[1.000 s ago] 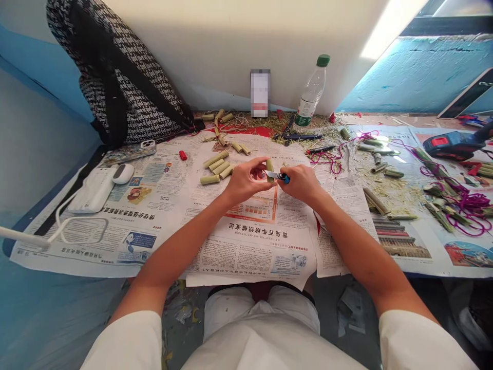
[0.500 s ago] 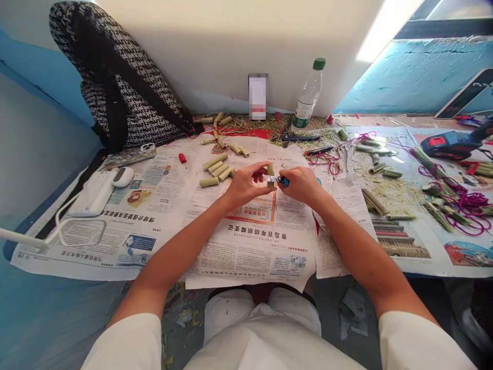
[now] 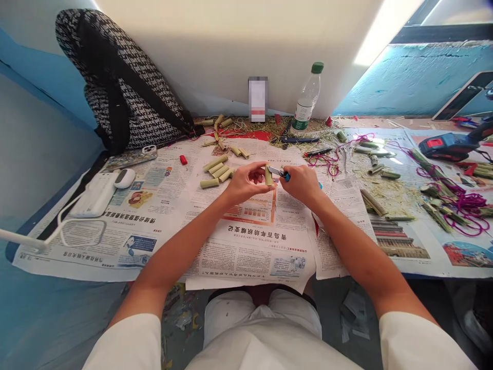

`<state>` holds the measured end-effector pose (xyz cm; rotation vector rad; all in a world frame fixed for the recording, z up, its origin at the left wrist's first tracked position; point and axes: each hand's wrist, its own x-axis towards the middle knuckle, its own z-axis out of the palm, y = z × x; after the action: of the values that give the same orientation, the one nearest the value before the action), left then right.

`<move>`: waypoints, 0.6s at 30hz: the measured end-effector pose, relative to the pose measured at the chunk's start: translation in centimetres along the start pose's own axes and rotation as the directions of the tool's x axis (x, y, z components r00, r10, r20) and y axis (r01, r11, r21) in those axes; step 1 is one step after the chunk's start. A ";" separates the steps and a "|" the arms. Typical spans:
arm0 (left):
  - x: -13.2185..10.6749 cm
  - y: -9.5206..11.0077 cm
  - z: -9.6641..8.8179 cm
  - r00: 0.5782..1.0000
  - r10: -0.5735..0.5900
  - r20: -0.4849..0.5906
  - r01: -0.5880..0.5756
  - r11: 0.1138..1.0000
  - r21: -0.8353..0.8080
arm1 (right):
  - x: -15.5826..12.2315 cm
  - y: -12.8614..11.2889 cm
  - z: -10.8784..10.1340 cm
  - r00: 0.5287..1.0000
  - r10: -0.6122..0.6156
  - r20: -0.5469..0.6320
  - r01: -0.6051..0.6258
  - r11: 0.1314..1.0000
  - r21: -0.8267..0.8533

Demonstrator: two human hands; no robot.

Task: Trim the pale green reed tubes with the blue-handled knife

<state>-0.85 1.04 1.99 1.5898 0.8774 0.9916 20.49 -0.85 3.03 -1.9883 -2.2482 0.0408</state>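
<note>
Between the thumb and fingers of my left hand (image 3: 248, 182), a short green bamboo piece (image 3: 268, 177) is held upright above the newspaper (image 3: 246, 252). My right hand (image 3: 302, 184) is closed around the blue handle of a utility knife (image 3: 278, 172). Its blade points left and meets the bamboo near the upper end. Most of the knife's handle is hidden in my fist. Several cut bamboo pieces (image 3: 218, 169) lie on the paper left of my hands, and more lie farther back.
A plastic bottle (image 3: 305, 103) and a propped phone (image 3: 258, 100) stand at the back among shavings. A patterned backpack (image 3: 131, 97) leans at the left, near a white power strip (image 3: 92, 194). Purple cord (image 3: 468, 200), bamboo offcuts and a blue power tool (image 3: 444, 145) are at the right.
The knife blade has shifted up along the bamboo piece and now slants up to the left. The bamboo has moved slightly left in my left hand; both hands keep their grip.
</note>
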 end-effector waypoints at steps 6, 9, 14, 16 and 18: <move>-0.3 0.1 0.3 0.998 0.009 0.058 -0.008 1.000 -0.022 | 1.2 3.0 -0.1 0.977 0.200 -0.072 -0.196 0.979 0.053; -0.1 -0.3 0.2 1.000 0.008 0.024 -0.008 1.000 -0.011 | 1.4 3.5 -0.5 0.970 0.213 -0.113 -0.204 0.975 0.084; 0.3 -0.7 -0.3 0.999 0.029 -0.025 -0.029 0.999 0.023 | 0.8 1.8 -0.7 0.995 0.076 -0.071 -0.068 0.991 0.113; 0.4 -0.6 -0.4 0.999 0.044 -0.030 -0.043 0.998 0.056 | 0.6 1.3 -0.6 0.999 -0.026 -0.030 0.031 0.985 0.171; 0.4 -0.5 -0.6 0.998 0.064 -0.024 -0.061 0.993 0.105 | 0.4 1.1 -0.6 0.992 -0.125 -0.018 0.125 0.954 0.273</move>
<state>-1.28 1.72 1.61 1.7044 0.9160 1.0284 21.56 -0.37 3.54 -1.7016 -2.2221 0.3193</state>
